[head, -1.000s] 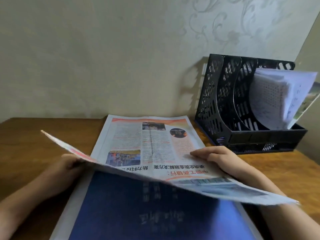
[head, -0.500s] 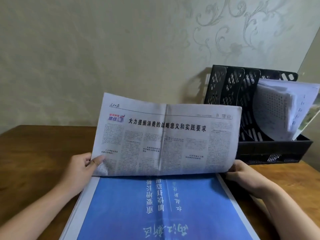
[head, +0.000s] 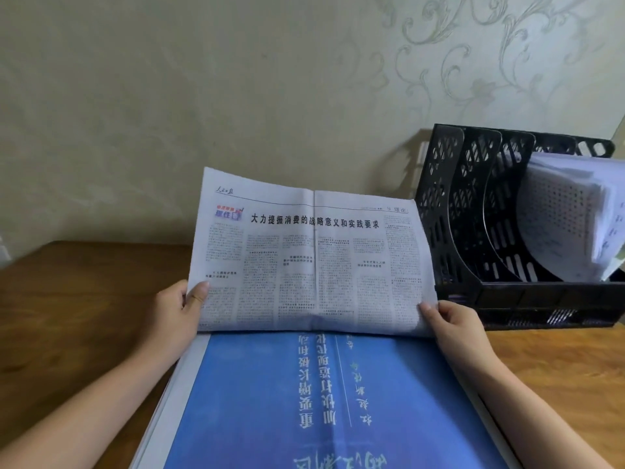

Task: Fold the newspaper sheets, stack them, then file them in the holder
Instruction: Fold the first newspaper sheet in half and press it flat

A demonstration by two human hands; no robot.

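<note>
Two hands, left hand (head: 176,309) and right hand (head: 453,324), still pinch the raised newspaper sheet (head: 311,265) with curled fingers, hardly moved; one blue sheet (head: 304,401) lies on the tabletop (head: 84,282); one holder (head: 473,231) at 2 o'clock.

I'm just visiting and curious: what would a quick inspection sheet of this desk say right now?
Surface: wooden table, bare at left and right.
Job's things: newspaper sheet held raised, text side toward the camera; blue page lies flat under it; black holder at right, by the wall.
Clutter: white papers already stand in the holder's right slots.
Grippers: left hand pinches the sheet's left edge, thumb on the front; right hand grips its lower right corner.
Cables: nothing seen.
Surroundings: pale patterned wall behind the table.
</note>
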